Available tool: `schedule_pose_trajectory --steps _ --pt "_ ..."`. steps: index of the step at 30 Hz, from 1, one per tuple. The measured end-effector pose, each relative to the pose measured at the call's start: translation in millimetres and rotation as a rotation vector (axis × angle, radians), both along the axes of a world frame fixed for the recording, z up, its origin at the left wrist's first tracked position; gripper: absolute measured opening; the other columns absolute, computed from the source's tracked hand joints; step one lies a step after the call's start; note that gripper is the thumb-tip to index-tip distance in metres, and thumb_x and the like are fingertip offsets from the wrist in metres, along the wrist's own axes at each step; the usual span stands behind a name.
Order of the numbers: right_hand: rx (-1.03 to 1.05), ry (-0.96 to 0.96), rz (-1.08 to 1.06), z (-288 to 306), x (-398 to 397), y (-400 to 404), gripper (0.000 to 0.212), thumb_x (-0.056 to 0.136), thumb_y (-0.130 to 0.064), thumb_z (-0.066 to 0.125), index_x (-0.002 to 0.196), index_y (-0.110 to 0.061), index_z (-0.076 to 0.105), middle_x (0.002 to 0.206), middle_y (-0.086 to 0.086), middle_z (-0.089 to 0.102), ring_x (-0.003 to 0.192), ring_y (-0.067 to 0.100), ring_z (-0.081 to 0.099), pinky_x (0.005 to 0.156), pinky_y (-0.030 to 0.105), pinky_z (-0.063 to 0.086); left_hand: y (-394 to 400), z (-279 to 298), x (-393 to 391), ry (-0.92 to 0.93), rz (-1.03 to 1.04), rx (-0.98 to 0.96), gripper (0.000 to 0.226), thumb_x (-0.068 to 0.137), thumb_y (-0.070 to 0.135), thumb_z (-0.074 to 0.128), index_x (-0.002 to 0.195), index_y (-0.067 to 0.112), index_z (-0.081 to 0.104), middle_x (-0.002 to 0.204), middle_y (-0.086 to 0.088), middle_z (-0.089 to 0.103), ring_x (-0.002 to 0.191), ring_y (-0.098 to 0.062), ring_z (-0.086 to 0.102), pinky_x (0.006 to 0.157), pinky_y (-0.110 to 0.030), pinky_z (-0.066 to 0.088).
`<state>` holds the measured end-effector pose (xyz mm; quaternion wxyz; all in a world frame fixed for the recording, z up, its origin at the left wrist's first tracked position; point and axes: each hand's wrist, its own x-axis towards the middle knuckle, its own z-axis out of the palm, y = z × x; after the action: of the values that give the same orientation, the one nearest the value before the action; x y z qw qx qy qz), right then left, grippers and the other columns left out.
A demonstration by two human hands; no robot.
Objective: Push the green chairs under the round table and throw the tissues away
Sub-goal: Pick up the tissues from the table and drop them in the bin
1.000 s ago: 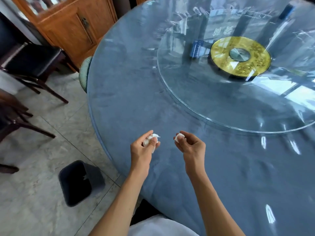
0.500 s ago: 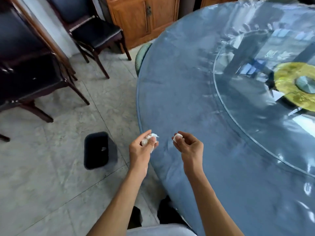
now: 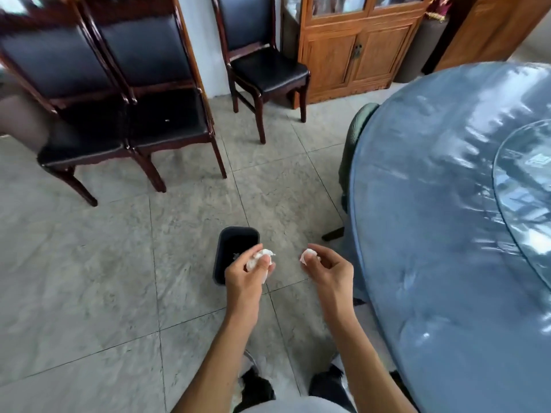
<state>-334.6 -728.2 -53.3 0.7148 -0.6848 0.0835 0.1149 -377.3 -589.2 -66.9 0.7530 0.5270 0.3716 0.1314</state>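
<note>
My left hand (image 3: 247,277) pinches a crumpled white tissue (image 3: 258,257) right over the near edge of a small black bin (image 3: 228,245) on the floor. My right hand (image 3: 329,271) holds a second white tissue (image 3: 307,254) in its fingertips, to the right of the bin and above the tiles. The round table (image 3: 441,222) with its blue-grey cover fills the right side. A green chair (image 3: 353,138) is tucked against the table's left edge, only its back showing.
Two dark wooden chairs with black seats (image 3: 143,114) stand stacked together at the left, a third (image 3: 268,70) behind the bin near a wooden cabinet (image 3: 354,52). A glass turntable (image 3: 524,192) lies on the table. Grey floor tiles spread around the bin.
The view has swung left from the table to the floor. Both hands, still holding the tissues, have left the tabletop and now hover by the bin.
</note>
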Motion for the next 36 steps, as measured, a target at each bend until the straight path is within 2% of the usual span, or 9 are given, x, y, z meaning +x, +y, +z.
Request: schedule_pose_trajectory --steps 5,10,14,20,23,26,31,36 --pt "0.017 0.014 0.054 -4 -13 64 0.012 0.091 -0.016 0.074 0.102 -0.011 0.075 0.090 0.015 0.076 0.092 0.032 0.073 0.087 0.038 0.060 62 -1 -23 -0.010 0.060 0.011 0.030 0.090 0.009 0.073 0.119 0.006 0.070 0.108 -0.010 0.073 0.093 -0.019 0.075 0.081 -0.030 0.060" --pt "-0.013 0.022 0.106 -8 -10 104 0.010 0.092 -0.016 0.074 0.102 -0.015 0.075 0.090 0.008 0.079 0.091 0.025 0.076 0.092 0.049 0.058 100 -2 -32 -0.022 0.128 -0.008 0.030 0.089 0.009 0.073 0.119 0.004 0.070 0.107 -0.012 0.074 0.094 -0.020 0.074 0.080 -0.028 0.060" --pt "-0.009 0.032 0.129 -14 3 128 0.008 0.092 -0.014 0.072 0.097 -0.019 0.077 0.090 0.008 0.079 0.091 0.026 0.075 0.093 0.051 0.058 124 -4 -23 -0.023 0.156 -0.016 0.025 0.089 0.007 0.073 0.114 0.006 0.071 0.105 -0.012 0.073 0.092 -0.017 0.075 0.075 -0.024 0.059" --pt "-0.014 0.054 0.133 -30 35 157 0.008 0.090 -0.013 0.074 0.098 -0.016 0.077 0.087 0.014 0.077 0.090 0.036 0.074 0.092 0.057 0.056 155 -12 7 0.022 0.174 -0.006 0.020 0.089 0.006 0.073 0.106 0.016 0.073 0.105 -0.010 0.073 0.092 -0.018 0.075 0.076 -0.025 0.059" --pt "0.006 0.072 0.136 -32 58 169 0.008 0.090 -0.012 0.074 0.093 -0.018 0.078 0.087 0.016 0.077 0.091 0.038 0.073 0.092 0.058 0.055 168 -15 28 0.057 0.172 0.007 0.024 0.089 0.005 0.072 0.112 0.010 0.072 0.105 -0.010 0.073 0.089 -0.017 0.075 0.075 -0.023 0.059" --pt "-0.005 0.083 0.141 -34 76 177 0.013 0.091 -0.012 0.072 0.089 -0.022 0.079 0.085 0.014 0.077 0.085 0.028 0.074 0.092 0.055 0.057 176 -18 45 0.086 0.167 0.028 0.029 0.089 0.004 0.072 0.118 0.004 0.070 0.103 -0.009 0.074 0.086 -0.015 0.075 0.073 -0.020 0.058" --pt "-0.013 0.119 0.143 -44 91 190 0.014 0.091 -0.017 0.074 0.105 -0.016 0.075 0.087 0.008 0.078 0.088 0.026 0.076 0.092 0.052 0.058 185 -21 59 0.090 0.137 0.049 0.029 0.090 0.006 0.072 0.119 0.004 0.070 0.099 -0.005 0.074 0.086 -0.016 0.075 0.073 -0.021 0.058" --pt "-0.031 0.124 0.131 -55 90 208 0.017 0.091 -0.023 0.074 0.106 -0.017 0.076 0.086 0.009 0.077 0.088 0.028 0.075 0.091 0.055 0.057 203 -28 68 0.100 0.112 0.027 0.027 0.090 0.003 0.071 0.117 0.005 0.070 0.095 -0.004 0.075 0.085 -0.015 0.075 0.072 -0.020 0.058"
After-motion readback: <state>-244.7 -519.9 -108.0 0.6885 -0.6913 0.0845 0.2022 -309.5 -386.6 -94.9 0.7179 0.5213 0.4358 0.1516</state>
